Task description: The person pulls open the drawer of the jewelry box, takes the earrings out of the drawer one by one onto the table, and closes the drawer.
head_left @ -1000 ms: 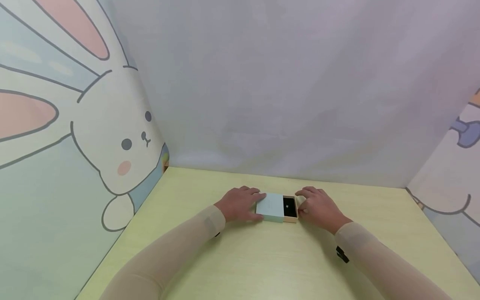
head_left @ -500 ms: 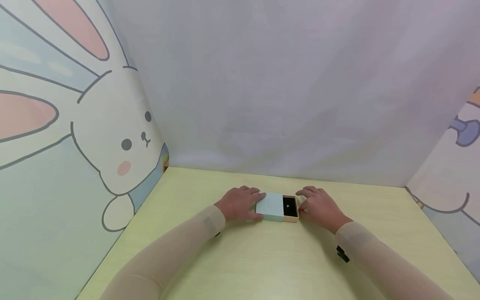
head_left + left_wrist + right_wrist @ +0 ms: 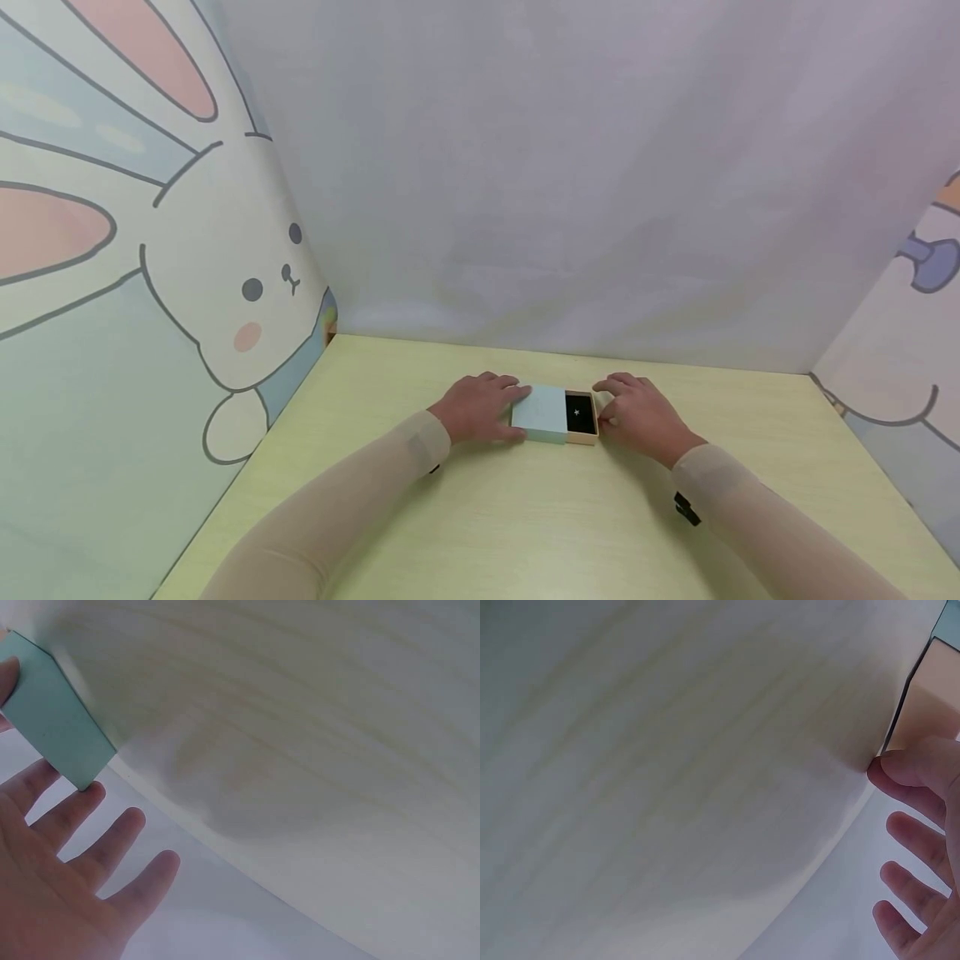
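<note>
A light blue sliding box lies on the table, its sleeve (image 3: pixel 542 412) at the left and its peach drawer (image 3: pixel 582 439) partly out to the right. Inside the drawer a black insert (image 3: pixel 574 426) bears a small silver star-shaped piece (image 3: pixel 577 412). My left hand (image 3: pixel 478 408) holds the sleeve's left end, thumb on the near side and fingertips (image 3: pixel 91 792) at the far edge; its other fingers are spread. Thumb and forefinger of my right hand (image 3: pixel 637 421) pinch at the drawer's outer end (image 3: pixel 924 712); the exact grip point is partly hidden.
The pale wooden table (image 3: pixel 480 533) meets a plain light curtain (image 3: pixel 570 183) just behind the box. Panels with a cartoon rabbit (image 3: pixel 232 275) and another figure (image 3: pixel 892 358) stand at left and right. A small black clip (image 3: pixel 686 509) shows under the right sleeve.
The drawer has slid very slightly further right out of the sleeve, together with my right hand. My left hand stays in place on the sleeve.
</note>
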Motion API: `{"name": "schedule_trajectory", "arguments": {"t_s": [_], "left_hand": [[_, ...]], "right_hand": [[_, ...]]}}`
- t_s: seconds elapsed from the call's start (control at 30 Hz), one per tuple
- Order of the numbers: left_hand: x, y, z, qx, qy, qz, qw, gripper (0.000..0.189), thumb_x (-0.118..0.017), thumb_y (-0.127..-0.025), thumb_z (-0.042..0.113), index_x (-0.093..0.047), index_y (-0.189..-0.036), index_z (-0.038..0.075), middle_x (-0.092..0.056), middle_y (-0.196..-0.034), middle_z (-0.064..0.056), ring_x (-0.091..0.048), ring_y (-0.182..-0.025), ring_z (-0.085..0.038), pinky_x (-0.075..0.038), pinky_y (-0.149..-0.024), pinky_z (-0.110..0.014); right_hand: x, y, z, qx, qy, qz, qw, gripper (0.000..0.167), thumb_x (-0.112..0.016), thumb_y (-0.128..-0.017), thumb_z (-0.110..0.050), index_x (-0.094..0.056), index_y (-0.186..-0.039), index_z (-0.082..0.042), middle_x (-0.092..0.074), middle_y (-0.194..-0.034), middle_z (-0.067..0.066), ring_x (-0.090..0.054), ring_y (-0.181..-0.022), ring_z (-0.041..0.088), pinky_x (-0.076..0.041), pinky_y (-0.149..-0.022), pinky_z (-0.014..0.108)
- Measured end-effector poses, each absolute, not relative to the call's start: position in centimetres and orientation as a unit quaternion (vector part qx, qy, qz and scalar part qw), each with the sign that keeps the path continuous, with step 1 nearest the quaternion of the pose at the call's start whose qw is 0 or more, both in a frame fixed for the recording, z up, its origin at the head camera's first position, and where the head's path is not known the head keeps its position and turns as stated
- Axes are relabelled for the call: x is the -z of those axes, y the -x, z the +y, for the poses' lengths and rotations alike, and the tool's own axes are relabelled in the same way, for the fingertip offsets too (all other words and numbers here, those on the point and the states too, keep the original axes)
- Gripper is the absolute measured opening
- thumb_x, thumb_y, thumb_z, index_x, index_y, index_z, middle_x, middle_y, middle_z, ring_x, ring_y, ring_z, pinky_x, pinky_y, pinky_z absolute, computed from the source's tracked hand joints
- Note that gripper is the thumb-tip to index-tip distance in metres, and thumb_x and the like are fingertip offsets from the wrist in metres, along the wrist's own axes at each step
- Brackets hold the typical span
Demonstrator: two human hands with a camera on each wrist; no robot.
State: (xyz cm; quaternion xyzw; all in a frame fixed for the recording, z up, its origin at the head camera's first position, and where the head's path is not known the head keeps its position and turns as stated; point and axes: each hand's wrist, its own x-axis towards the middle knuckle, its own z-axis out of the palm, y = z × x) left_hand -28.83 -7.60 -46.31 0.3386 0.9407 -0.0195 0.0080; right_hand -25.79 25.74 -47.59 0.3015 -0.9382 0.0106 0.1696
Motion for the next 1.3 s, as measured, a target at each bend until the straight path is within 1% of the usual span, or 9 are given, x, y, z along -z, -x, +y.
{"name": "schedule_trajectory", "arguments": {"t_s": [0.23, 0.5, 1.3], "left_hand": [[46.34, 28.83, -7.59, 0.015, -0.338, 0.941, 0.008, 0.082, -0.072, -0.108, 0.074, -0.055, -0.177, 0.033, -0.063, -0.179, 0.002, -0.066, -0.16, -0.026, -0.062, -0.124, -0.047], [46.49, 28.76, -7.63, 0.018, -0.339, 0.941, 0.007, 0.083, -0.073, -0.107, 0.074, -0.056, -0.177, 0.033, -0.063, -0.178, 0.002, -0.066, -0.16, -0.026, -0.062, -0.124, -0.046], [46.03, 28.67, -7.62, 0.003, -0.337, 0.941, 0.017, 0.082, -0.073, -0.109, 0.072, -0.055, -0.178, 0.032, -0.062, -0.179, 0.001, -0.064, -0.161, -0.027, -0.061, -0.125, -0.048]], "right_hand": [[47.55, 25.77, 25.72, -0.01, -0.308, -0.935, 0.177, 0.012, -0.103, -0.087, -0.012, -0.093, -0.082, -0.016, -0.086, -0.133, 0.012, -0.076, -0.132, 0.042, -0.067, -0.107, 0.062], [47.71, 25.84, 26.13, -0.002, -0.3, -0.939, 0.168, 0.012, -0.101, -0.09, -0.012, -0.093, -0.081, -0.016, -0.086, -0.135, 0.011, -0.075, -0.134, 0.041, -0.066, -0.109, 0.062], [48.05, 26.17, 26.57, 0.005, -0.297, -0.94, 0.167, 0.011, -0.102, -0.09, -0.015, -0.093, -0.083, -0.015, -0.086, -0.136, 0.012, -0.075, -0.135, 0.042, -0.066, -0.109, 0.064]]}}
